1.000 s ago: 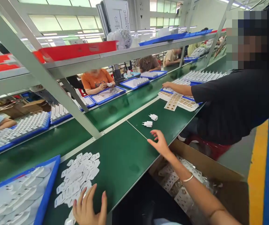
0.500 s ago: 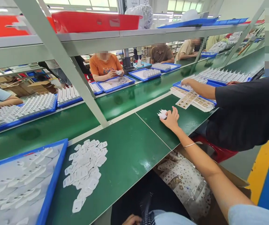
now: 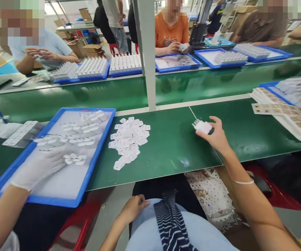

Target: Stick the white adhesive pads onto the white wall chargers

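My right hand (image 3: 216,136) is closed on a small bunch of white plastic pieces with thin prongs (image 3: 203,127), held at the seam of the green bench. The thumb and fingers grip it from the right, and the prongs point up and left. In my lap lies my left hand (image 3: 134,210), its fingers curled in and no object showing in them. On the bench, left of the right hand, a loose pile of flat white plastic tags (image 3: 129,139) is spread out.
A blue-rimmed tray (image 3: 89,177) with rows of white parts stands left; a co-worker's gloved hand (image 3: 42,164) reaches into it. Sheets with square labels (image 3: 294,122) lie at right beside another worker's tray. An upright post (image 3: 148,55) rises behind the bench. Co-workers sit opposite.
My view has swung left, bringing in the gloved hand at the left tray. My right hand has moved left along the bench to the seam, still gripping the white pronged pieces.
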The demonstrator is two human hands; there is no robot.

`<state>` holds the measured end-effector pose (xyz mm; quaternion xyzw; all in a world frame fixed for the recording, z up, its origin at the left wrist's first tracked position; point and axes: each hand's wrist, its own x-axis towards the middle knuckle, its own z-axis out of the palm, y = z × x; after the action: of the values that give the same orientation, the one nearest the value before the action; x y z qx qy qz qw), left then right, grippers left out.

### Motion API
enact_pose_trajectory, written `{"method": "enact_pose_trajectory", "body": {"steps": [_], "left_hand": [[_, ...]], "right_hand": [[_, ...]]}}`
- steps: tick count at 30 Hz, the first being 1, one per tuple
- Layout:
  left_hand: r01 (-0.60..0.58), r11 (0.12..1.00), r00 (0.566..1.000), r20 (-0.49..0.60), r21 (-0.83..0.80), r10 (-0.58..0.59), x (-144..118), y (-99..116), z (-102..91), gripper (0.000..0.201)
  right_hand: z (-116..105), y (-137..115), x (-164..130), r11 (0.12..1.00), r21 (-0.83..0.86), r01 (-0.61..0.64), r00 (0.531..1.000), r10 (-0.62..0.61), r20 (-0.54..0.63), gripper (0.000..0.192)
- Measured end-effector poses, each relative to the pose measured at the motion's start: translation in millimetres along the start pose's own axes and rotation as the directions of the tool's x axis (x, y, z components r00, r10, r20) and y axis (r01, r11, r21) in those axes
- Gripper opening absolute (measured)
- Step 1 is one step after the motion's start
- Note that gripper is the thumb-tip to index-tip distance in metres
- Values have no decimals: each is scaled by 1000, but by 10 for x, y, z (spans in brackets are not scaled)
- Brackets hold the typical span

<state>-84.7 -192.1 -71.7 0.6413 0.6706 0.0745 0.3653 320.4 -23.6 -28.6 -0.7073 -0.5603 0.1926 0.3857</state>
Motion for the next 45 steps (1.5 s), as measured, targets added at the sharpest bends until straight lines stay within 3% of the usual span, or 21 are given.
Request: {"method": "enact_pose_trajectory", "body": {"steps": [2, 3, 5, 7, 9, 11, 15, 18, 19, 20, 23, 24, 25, 26, 27, 29, 33, 37, 40, 42, 45], "left_hand": [[-41, 997, 983, 178, -64, 52, -144, 142, -253, 14], [-68, 992, 972, 216, -107, 90, -219, 241, -390, 19], [-188, 962, 969, 120, -198, 214, -338, 459, -633, 28], [-352, 931, 934, -107, -100, 342, -378, 648, -774, 39], [-448, 885, 849, -252, 124, 465, -328, 763, -783, 61], [-473, 826, 785, -280, 305, 553, -219, 794, -695, 76], [-443, 793, 717, -366, 418, 593, 27, 659, -484, 70], [-450, 781, 610, -490, 432, 623, 148, 464, -421, 58], [-471, 772, 572, -519, 426, 635, 169, 396, -415, 55], [-496, 767, 545, -541, 408, 640, 180, 332, -413, 52], [-546, 800, 543, -623, 247, 563, 154, 183, -427, 49], [-548, 818, 551, -660, 174, 510, 131, 153, -438, 49], [-546, 831, 555, -697, 106, 454, 105, 134, -450, 49], [-544, 838, 557, -725, 51, 406, 78, 124, -463, 49], [-545, 838, 556, -742, 14, 374, 53, 120, -475, 50], [-557, 830, 561, -744, -14, 364, 12, 123, -489, 50], [-570, 821, 589, -709, -23, 389, -25, 101, -455, 47], [-575, 817, 605, -693, -39, 393, -22, 46, -395, 45], [-572, 816, 626, -688, -87, 366, -6, 40, -388, 45], [-543, 823, 669, -677, -166, 306, 9, 66, -406, 47], [-528, 783, 732, -644, -328, 223, 53, 147, -472, 49]], "right_hand": [[205, -428, -381, 993, 101, 63, 977, -82, 198, 97], [300, -649, -561, 989, 131, 70, 944, -108, 311, 97], [471, -1061, -863, 983, 159, 93, 862, -160, 482, 93], [624, -1391, -1071, 974, 165, 153, 796, -221, 563, 89], [768, -1620, -1201, 959, 183, 216, 743, -283, 606, 85], [902, -1762, -1290, 941, 198, 274, 700, -336, 630, 82], [1092, -1912, -1445, 921, 127, 368, 671, -358, 649, 82], [1114, -1994, -1461, 919, 84, 386, 660, -339, 670, 83], [1104, -2019, -1410, 920, 102, 379, 627, -336, 703, 85], [1094, -2040, -1320, 922, 147, 358, 559, -338, 757, 87], [1145, -2079, -856, 916, 330, 228, 274, -385, 881, 80], [1208, -2084, -671, 909, 342, 239, 290, -403, 868, 64], [1297, -2086, -494, 892, 311, 328, 387, -427, 817, 53], [1406, -2086, -339, 857, 244, 454, 444, -455, 772, 50], [1527, -2084, -214, 816, 170, 553, 459, -468, 755, 49], [1771, -2076, -66, 753, 111, 649, 439, -489, 754, 55], [2087, -2031, -36, 694, 146, 705, 371, -536, 758, 54], [2169, -1950, -24, 686, 215, 695, 356, -588, 726, 37], [2171, -1880, 28, 714, 290, 638, 382, -620, 686, 30], [2151, -1832, 65, 744, 337, 577, 428, -627, 651, 28], [2071, -1763, 115, 800, 396, 451, 534, -597, 599, 28]]}}
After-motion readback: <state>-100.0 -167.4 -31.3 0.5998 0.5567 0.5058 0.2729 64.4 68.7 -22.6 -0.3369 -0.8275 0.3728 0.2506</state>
